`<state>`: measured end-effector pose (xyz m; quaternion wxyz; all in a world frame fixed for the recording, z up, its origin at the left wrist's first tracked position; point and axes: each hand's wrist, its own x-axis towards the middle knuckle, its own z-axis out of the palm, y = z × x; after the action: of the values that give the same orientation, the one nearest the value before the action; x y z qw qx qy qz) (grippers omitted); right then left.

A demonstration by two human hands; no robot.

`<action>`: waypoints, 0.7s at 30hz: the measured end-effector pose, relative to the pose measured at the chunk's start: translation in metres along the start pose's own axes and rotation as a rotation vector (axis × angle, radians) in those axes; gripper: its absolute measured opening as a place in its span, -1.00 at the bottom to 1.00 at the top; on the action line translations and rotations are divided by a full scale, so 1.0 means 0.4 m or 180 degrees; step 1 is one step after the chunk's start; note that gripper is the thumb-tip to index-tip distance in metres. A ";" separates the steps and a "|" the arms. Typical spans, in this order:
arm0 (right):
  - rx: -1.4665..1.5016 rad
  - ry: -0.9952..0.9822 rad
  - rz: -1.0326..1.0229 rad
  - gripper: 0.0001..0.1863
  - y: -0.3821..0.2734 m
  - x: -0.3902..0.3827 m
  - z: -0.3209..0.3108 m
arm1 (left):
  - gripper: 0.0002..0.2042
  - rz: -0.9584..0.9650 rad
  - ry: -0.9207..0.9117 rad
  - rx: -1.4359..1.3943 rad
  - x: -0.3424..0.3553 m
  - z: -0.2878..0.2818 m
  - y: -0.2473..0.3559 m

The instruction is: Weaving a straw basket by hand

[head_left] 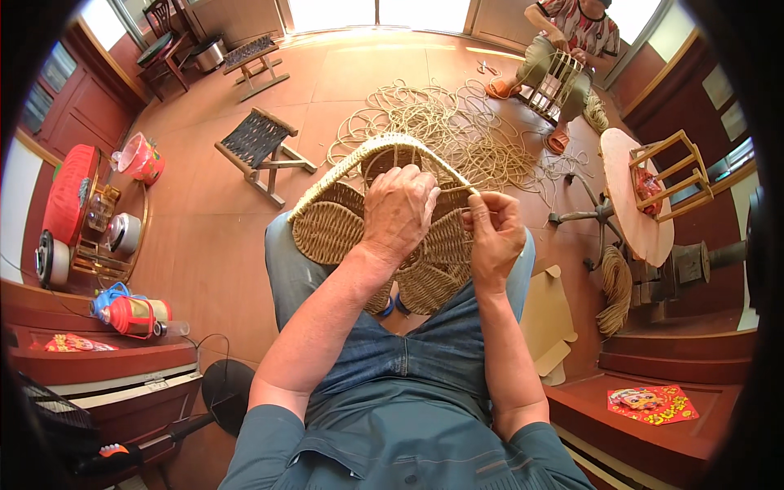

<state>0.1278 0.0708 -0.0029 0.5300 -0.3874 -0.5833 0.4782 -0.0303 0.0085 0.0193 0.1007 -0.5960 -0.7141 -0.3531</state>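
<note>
A woven basket point(322, 233) of tan cord lies across my lap, with petal-shaped panels inside and a pale, thick, arched rim. My left hand point(400, 208) reaches into it, back of the hand up, fingers bent; what they grip is hidden beneath them. At the right side of the rim, my right hand point(496, 237) pinches a thin cord point(452, 190) between thumb and fingers. That cord stretches across from beside my left hand.
Loose coils of cord point(425, 114) spread over the floor ahead. A person point(572, 49) sits far right with a slatted frame. A black-seated stool point(257, 143) stands ahead left. At right are a round table point(616, 171) and flattened cardboard point(547, 318).
</note>
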 end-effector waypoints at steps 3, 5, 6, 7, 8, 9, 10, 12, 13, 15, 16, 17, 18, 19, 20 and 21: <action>-0.0665 -0.0145 -0.0433 -0.80 0.006 -0.020 0.021 | -0.86 0.0025 -0.0078 -0.0099 0.002 0.002 -0.001; -0.0859 -0.0224 -0.0688 -0.79 0.009 -0.016 0.033 | -0.86 0.0015 -0.0067 -0.0094 0.002 0.001 -0.002; -0.1053 -0.0292 -0.0910 -0.77 0.011 -0.013 0.039 | -0.85 -0.0006 -0.0067 -0.0094 0.003 0.001 -0.003; -0.0944 -0.0388 -0.0577 -0.75 0.011 -0.018 0.041 | -0.85 0.0001 -0.0067 -0.0092 0.003 0.001 -0.003; -0.0957 -0.0391 -0.0526 -0.75 0.012 -0.017 0.045 | -0.86 0.0011 -0.0004 -0.0079 0.004 0.001 -0.004; -0.0890 -0.0458 -0.0443 -0.73 0.013 -0.016 0.050 | -0.86 0.0017 0.0058 -0.0067 0.003 0.001 -0.004; -0.0830 -0.0496 -0.0343 -0.72 0.014 -0.015 0.054 | -0.86 0.0021 0.0051 -0.0073 0.003 0.001 -0.003; -0.0592 -0.0547 -0.0038 -0.72 0.015 -0.017 0.066 | -0.86 -0.0012 0.0082 -0.0127 0.003 -0.002 -0.001; -0.0361 -0.0574 0.0305 -0.72 0.014 -0.017 0.071 | -0.86 0.0014 0.0068 -0.0129 0.003 -0.005 0.001; -0.0225 -0.0578 0.0385 -0.72 0.009 -0.013 0.076 | -0.85 -0.0055 0.0142 -0.0343 0.005 -0.017 0.002; -0.0114 -0.0606 0.0493 -0.72 0.005 -0.012 0.079 | -0.84 -0.0224 0.0185 -0.0629 0.004 -0.026 0.002; 0.0003 -0.0635 0.0601 -0.72 0.000 -0.009 0.082 | -0.85 -0.0525 0.0290 -0.0951 0.000 -0.038 0.001; 0.0079 -0.0607 0.0636 -0.71 -0.005 -0.008 0.085 | -0.86 -0.0827 0.0383 -0.1268 -0.005 -0.052 -0.002; 0.0131 -0.0578 0.0628 -0.71 -0.010 -0.006 0.087 | -0.86 -0.0900 0.0451 -0.1291 -0.008 -0.070 -0.012; 0.0195 -0.0566 0.0774 -0.71 -0.015 -0.003 0.089 | -0.85 -0.1075 0.0450 -0.1361 -0.015 -0.085 -0.017; 0.0274 -0.0561 0.0864 -0.72 -0.018 0.000 0.092 | -0.85 -0.1216 0.0477 -0.1439 -0.024 -0.099 -0.022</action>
<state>0.0917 0.0636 0.0048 0.4234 -0.3962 -0.5488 0.6021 -0.0468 -0.0238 0.0395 -0.0503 -0.4305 -0.7071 -0.5586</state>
